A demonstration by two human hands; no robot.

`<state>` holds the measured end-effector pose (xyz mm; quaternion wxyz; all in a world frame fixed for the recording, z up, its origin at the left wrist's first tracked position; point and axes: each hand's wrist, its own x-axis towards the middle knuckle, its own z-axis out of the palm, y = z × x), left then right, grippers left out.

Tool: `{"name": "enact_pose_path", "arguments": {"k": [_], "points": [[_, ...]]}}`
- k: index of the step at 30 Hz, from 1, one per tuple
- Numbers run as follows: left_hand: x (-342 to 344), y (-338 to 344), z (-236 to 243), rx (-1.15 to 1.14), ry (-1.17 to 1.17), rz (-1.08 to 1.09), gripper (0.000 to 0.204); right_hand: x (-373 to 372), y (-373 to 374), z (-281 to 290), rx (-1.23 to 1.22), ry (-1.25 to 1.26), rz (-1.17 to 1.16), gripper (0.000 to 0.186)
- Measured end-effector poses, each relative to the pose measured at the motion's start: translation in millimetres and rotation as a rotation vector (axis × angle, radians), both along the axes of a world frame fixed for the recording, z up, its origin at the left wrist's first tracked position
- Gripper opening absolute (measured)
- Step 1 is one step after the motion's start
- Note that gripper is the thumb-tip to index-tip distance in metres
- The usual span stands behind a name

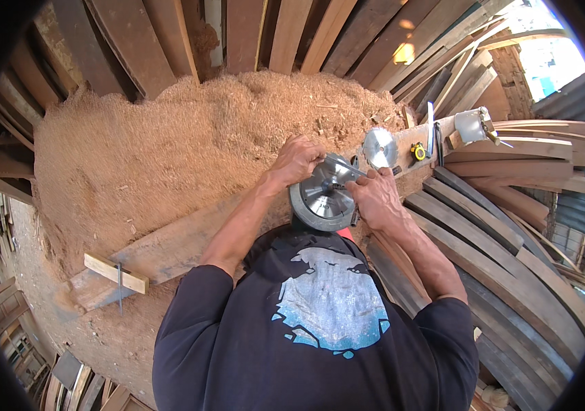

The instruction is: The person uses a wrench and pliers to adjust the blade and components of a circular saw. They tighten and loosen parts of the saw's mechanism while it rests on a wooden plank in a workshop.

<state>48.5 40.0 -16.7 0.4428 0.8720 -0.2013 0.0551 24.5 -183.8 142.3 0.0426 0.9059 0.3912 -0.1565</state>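
Note:
A circular saw [297, 200] with a round dark grey housing rests close to my body, its shiny round blade [323, 205] facing up. Across the top of that blade runs a thin flat metal bar [351, 168], which may be a wrench or a file. My left hand [297, 159] is closed around the bar's left end, at the far edge of the saw. Lower down, my right hand [377, 198] is closed on the bar's right end, beside the blade. The fingers partly hide both ends. A loose toothed saw blade [379, 147] lies just beyond my right hand.
A long plank [169, 240] runs beneath the saw. On its right part lie a yellow tape measure [418, 151], a ruler-like strip [430, 130] and a whitish container [470, 127]. A wooden marking gauge [116, 272] sits left. Sawdust [148, 157] is heaped behind; curved timbers [505, 274] stack right.

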Motion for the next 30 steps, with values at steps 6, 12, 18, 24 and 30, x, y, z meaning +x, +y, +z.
{"name": "enact_pose_path", "arguments": {"k": [6,12,18,24,30], "points": [[0.8,-2.0,-5.3,-0.058,0.046,-0.026,0.013,3.8,15.4,10.9,-0.079,0.025,0.077,0.019],[0.6,-1.1,-1.2,-0.074,0.038,-0.018,0.015,9.2,25.7,17.5,-0.163,0.104,0.092,0.02],[0.8,-1.6,0.5,-0.107,-0.022,-0.002,0.013,21.3,24.1,13.6,-0.139,0.202,0.001,0.019],[1.0,-1.2,-0.9,-0.086,-0.007,-0.011,0.012,20.8,18.4,12.4,-0.086,0.171,0.025,0.021],[2.6,-0.8,-1.1,-0.076,-0.024,-0.019,0.013,13.5,20.9,10.9,-0.116,0.08,0.102,0.019]]}}
